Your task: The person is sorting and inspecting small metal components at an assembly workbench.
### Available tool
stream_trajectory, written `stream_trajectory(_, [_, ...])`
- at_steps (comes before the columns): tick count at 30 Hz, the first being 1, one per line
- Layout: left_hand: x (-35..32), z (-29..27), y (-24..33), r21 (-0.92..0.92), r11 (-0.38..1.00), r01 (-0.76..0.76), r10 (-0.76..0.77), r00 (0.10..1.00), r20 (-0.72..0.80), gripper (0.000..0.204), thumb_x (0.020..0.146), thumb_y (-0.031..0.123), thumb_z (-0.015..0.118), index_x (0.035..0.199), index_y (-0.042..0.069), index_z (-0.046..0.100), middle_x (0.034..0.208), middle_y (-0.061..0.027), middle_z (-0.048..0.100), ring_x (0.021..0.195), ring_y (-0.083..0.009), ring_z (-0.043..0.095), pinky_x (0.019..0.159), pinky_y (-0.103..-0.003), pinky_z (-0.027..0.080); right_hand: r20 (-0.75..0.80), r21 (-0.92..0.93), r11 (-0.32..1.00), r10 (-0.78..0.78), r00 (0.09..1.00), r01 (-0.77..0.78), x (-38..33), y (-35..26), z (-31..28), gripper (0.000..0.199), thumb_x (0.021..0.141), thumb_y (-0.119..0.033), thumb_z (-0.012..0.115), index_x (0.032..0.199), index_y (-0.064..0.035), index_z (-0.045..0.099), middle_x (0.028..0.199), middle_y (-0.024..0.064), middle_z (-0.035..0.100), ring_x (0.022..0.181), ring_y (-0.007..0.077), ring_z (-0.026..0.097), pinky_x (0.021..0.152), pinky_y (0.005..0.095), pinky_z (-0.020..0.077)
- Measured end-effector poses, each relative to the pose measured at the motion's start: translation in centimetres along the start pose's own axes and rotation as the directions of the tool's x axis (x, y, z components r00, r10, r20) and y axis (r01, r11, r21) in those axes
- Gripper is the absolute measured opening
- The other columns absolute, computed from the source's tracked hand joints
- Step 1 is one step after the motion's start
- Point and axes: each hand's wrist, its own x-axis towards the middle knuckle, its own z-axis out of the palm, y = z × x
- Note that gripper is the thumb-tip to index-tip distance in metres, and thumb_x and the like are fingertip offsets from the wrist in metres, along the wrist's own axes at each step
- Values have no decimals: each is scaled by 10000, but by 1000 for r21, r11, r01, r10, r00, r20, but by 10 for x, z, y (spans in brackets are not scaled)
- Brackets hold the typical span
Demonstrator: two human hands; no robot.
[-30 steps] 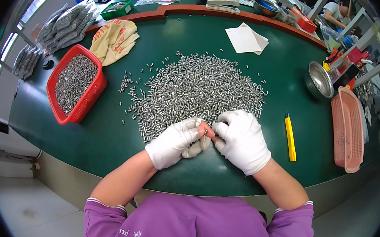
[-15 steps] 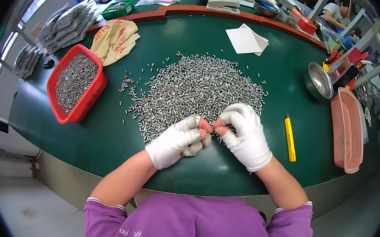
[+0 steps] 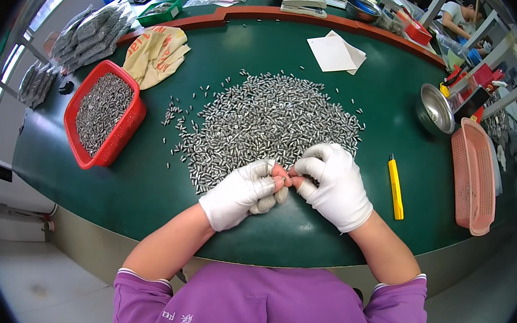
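Observation:
A wide heap of small silvery metal pins (image 3: 275, 114) covers the middle of the green table. At its near edge my two hands meet, in white gloves that leave some fingertips bare. My left hand (image 3: 243, 192) is closed in a pinch, and a tiny metal pin seems to show at its fingertips, mostly hidden. My right hand (image 3: 333, 186) is closed too, thumb and forefinger together right beside the left fingertips. What it grips, if anything, is too small to make out.
Left of the heap stands a red basket (image 3: 137, 117) full of similar pins, by a yellowish cloth (image 3: 155, 57). To the right lie a yellow cutter (image 3: 395, 189), a pink basket (image 3: 473, 180) and a steel bowl (image 3: 435, 109). White paper sheets (image 3: 331, 54) lie beyond the heap.
The right fingertips have shifted slightly left and toward me, while the left hand has edged a little right. The heap looks much the same.

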Motion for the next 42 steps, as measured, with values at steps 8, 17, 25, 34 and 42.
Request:
stream_trajectory(8, [1, -5, -2, 26, 999, -34, 32, 999, 44, 165, 947, 227, 568, 1005, 74, 592, 785, -22, 583, 525, -39, 362, 481, -181, 282, 174, -228, 968, -68, 982, 107, -3, -7, 7, 162, 669, -170, 722, 784, -93, 639, 853, 35, 600, 809, 249, 569, 712, 379, 463])
stream_trajectory(17, [0, -7, -3, -11, 998, -65, 66, 996, 59, 220, 958, 256, 534, 1017, 53, 594, 797, -40, 584, 548, -58, 374, 492, -198, 289, 199, -271, 949, -105, 974, 158, -4, -6, 10, 157, 677, -184, 697, 774, -98, 609, 838, 44, 567, 805, 249, 561, 693, 377, 455])
stream_trajectory(25, [-1, -4, 0, -48, 998, -45, 48, 998, 49, 226, 957, 253, 534, 1021, 44, 588, 795, -47, 560, 564, -59, 383, 499, -194, 289, 163, -316, 942, -63, 985, 112, -5, -12, 7, 138, 699, -197, 677, 761, -100, 601, 816, 54, 546, 803, 248, 553, 678, 381, 447])
stream_trajectory(34, [-1, -4, -1, -56, 996, -63, 65, 997, 43, 180, 938, 238, 571, 1016, 76, 560, 803, -18, 560, 555, -50, 373, 506, -190, 291, 30, -239, 969, -57, 998, 62, -3, -8, 6, 102, 709, -164, 674, 759, -102, 611, 807, 54, 561, 796, 260, 559, 680, 383, 461])
stream_trajectory(42, [1, -11, 1, -155, 978, -137, 133, 991, -30, 190, 928, 291, 579, 989, 112, 562, 809, 2, 569, 562, -67, 389, 518, -202, 297, 109, -208, 976, -46, 993, 68, -2, -6, 3, 116, 698, -183, 692, 742, -100, 625, 806, 49, 567, 787, 253, 562, 677, 382, 468])
